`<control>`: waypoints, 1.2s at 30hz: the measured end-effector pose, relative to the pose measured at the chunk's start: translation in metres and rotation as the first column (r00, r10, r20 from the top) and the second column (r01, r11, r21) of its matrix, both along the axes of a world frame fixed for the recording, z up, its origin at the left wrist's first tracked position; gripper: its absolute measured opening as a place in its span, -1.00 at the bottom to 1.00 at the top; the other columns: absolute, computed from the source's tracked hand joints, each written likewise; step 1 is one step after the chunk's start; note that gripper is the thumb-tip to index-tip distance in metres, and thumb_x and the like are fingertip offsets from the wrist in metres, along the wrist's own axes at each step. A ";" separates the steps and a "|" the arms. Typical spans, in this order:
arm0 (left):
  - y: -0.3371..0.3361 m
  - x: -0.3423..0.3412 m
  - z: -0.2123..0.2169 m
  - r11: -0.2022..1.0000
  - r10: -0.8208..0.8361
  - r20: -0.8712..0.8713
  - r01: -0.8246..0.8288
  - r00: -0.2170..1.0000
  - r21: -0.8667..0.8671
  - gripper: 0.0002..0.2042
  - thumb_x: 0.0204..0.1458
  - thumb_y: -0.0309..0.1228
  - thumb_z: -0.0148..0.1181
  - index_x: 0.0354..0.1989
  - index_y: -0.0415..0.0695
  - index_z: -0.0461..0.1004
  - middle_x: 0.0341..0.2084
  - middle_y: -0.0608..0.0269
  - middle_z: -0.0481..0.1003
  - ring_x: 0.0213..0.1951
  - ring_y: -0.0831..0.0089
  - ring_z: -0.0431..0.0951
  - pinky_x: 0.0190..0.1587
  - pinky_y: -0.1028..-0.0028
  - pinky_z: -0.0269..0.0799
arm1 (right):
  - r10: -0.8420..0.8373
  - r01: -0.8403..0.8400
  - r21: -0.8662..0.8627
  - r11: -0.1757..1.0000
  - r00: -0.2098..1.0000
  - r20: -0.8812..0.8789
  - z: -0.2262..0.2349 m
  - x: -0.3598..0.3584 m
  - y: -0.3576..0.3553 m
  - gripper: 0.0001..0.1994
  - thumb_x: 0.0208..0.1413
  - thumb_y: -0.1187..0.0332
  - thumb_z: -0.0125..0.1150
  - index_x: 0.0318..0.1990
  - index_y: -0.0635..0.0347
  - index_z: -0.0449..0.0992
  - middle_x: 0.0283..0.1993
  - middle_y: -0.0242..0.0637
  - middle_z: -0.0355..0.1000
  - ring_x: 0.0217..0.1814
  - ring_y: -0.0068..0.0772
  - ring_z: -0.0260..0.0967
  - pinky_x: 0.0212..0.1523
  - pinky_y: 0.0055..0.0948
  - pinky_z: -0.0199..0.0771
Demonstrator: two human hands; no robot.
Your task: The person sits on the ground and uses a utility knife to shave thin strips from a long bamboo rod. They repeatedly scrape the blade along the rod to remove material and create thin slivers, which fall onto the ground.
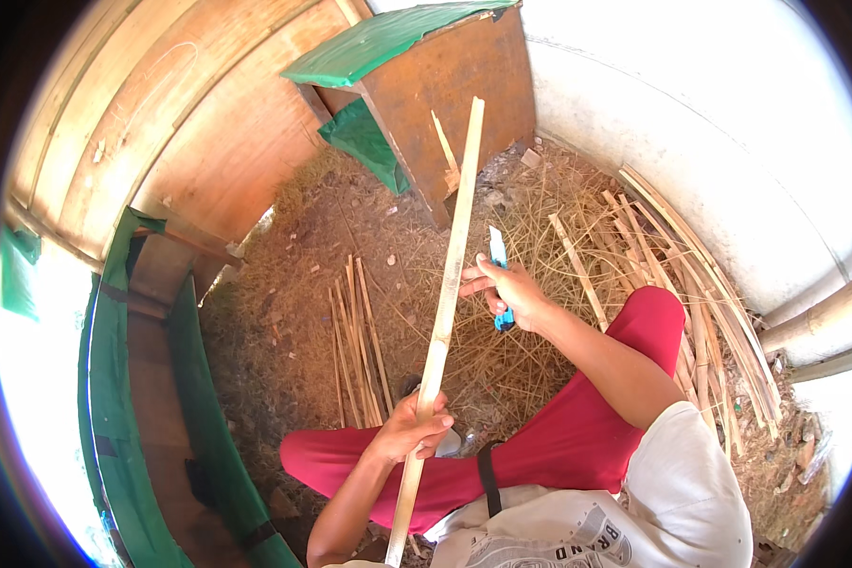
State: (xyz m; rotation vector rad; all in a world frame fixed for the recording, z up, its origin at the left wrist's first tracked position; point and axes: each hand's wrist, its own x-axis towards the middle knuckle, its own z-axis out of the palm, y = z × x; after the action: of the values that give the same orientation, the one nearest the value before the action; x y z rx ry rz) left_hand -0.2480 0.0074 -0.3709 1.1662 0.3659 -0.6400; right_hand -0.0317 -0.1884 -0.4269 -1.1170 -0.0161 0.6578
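Observation:
A long pale bamboo strip [445, 312] slants upward from my lap, its far end near the wooden cabinet. My left hand [413, 428] is wrapped round its lower part, above my crossed legs. To the right of the strip, my right hand [504, 289] grips a blue utility knife [499, 254] with its blade out, pointing away from me. The fingertips of that hand reach close to the strip; whether they touch it I cannot tell.
A brown wooden cabinet [454, 85] with a green cover stands ahead. Several thin bamboo strips [355, 346] lie at left, and a larger bamboo pile [701, 303] at right. Loose shavings [540, 237] litter the dirt floor. A green-edged wooden frame [175, 398] stands at far left.

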 end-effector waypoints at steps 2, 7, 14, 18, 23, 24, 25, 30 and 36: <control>-0.003 0.003 -0.003 1.000 -0.006 0.011 0.006 1.000 0.008 -0.74 0.14 -0.55 0.26 -0.25 -0.01 0.23 -0.69 0.50 0.21 -0.72 0.71 0.19 -0.78 0.61 0.19 | 0.023 -0.024 0.013 1.000 1.000 0.005 0.002 -0.001 0.003 -0.51 0.39 0.09 -0.01 0.07 0.46 0.48 -0.18 -0.03 0.58 -0.70 -0.70 0.05 -0.68 -0.61 0.11; -0.004 0.003 -0.004 1.000 0.018 0.039 -0.018 0.999 0.010 -0.75 0.15 -0.54 0.26 -0.26 -0.03 0.24 -0.68 0.50 0.23 -0.72 0.72 0.21 -0.77 0.60 0.26 | 0.003 -0.001 0.094 0.996 1.000 -0.020 0.000 -0.001 -0.002 -0.62 0.27 0.32 0.03 0.10 0.45 0.48 -0.09 0.03 0.59 -0.71 -0.70 0.05 -0.67 -0.61 0.12; 0.001 -0.003 0.005 0.998 0.046 0.068 -0.049 0.997 0.039 -0.75 0.13 -0.57 0.24 -0.27 -0.03 0.24 -0.69 0.47 0.23 -0.71 0.69 0.20 -0.79 0.57 0.21 | 0.019 -0.025 0.115 0.993 0.998 0.056 0.002 -0.003 -0.006 -0.62 0.17 0.37 0.07 0.07 0.45 0.51 -0.09 -0.04 0.61 -0.72 -0.70 0.06 -0.67 -0.62 0.13; 0.007 -0.006 0.001 0.998 0.048 0.059 -0.051 0.997 0.045 -0.75 0.13 -0.55 0.27 -0.27 -0.03 0.25 -0.67 0.48 0.24 -0.71 0.71 0.21 -0.78 0.59 0.24 | 0.024 -0.028 0.051 0.998 0.997 0.079 0.007 -0.004 -0.002 -0.62 0.21 0.30 0.11 0.04 0.44 0.53 -0.15 -0.06 0.62 -0.72 -0.71 0.07 -0.68 -0.62 0.11; 0.010 -0.009 -0.002 0.998 0.046 0.048 -0.047 0.998 0.033 -0.74 0.13 -0.51 0.31 -0.26 -0.02 0.27 -0.62 0.50 0.26 -0.71 0.72 0.22 -0.77 0.59 0.30 | -0.056 0.058 -0.008 0.998 0.989 0.135 0.003 -0.007 0.001 -0.68 0.19 0.31 0.24 -0.07 0.44 0.59 -0.31 -0.11 0.64 -0.69 -0.75 0.12 -0.68 -0.61 0.08; 0.009 -0.009 -0.001 0.998 0.047 0.047 -0.048 0.998 0.033 -0.74 0.13 -0.51 0.31 -0.26 -0.02 0.27 -0.63 0.50 0.25 -0.71 0.72 0.22 -0.77 0.59 0.30 | -0.049 0.055 -0.035 0.998 0.986 0.162 0.001 -0.007 0.002 -0.71 0.17 0.32 0.27 -0.12 0.43 0.61 -0.33 -0.12 0.64 -0.69 -0.75 0.12 -0.68 -0.60 0.07; 0.008 -0.008 0.001 0.998 0.048 0.046 -0.049 0.998 0.034 -0.74 0.13 -0.50 0.31 -0.26 -0.02 0.27 -0.64 0.50 0.25 -0.71 0.72 0.22 -0.77 0.59 0.29 | -0.040 0.053 -0.062 0.997 0.981 0.190 -0.001 -0.006 0.002 -0.74 0.15 0.34 0.30 -0.17 0.42 0.63 -0.34 -0.14 0.64 -0.69 -0.75 0.11 -0.69 -0.60 0.05; 0.007 -0.007 -0.003 0.998 0.021 0.043 -0.023 0.999 0.062 -0.74 0.13 -0.50 0.31 -0.26 -0.02 0.27 -0.69 0.50 0.24 -0.71 0.70 0.22 -0.77 0.59 0.25 | -0.074 0.096 -0.091 0.991 0.973 0.218 0.004 -0.010 0.003 -0.79 0.16 0.35 0.32 -0.23 0.37 0.66 -0.33 -0.16 0.64 -0.68 -0.75 0.10 -0.68 -0.60 0.06; 0.007 -0.004 -0.006 0.998 0.021 0.048 -0.023 0.999 0.050 -0.74 0.13 -0.51 0.30 -0.26 -0.02 0.27 -0.71 0.50 0.23 -0.72 0.71 0.21 -0.78 0.59 0.24 | -0.054 0.049 0.034 0.998 0.980 0.192 0.013 -0.011 0.002 -0.71 0.24 0.39 0.13 0.00 0.41 0.58 -0.18 -0.08 0.64 -0.71 -0.75 0.07 -0.69 -0.63 0.08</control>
State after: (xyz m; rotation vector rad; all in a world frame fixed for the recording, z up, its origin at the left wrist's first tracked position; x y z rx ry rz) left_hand -0.2524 0.0143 -0.3766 1.2220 0.3559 -0.5854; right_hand -0.0427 -0.1868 -0.4141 -1.1463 -0.1616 0.4999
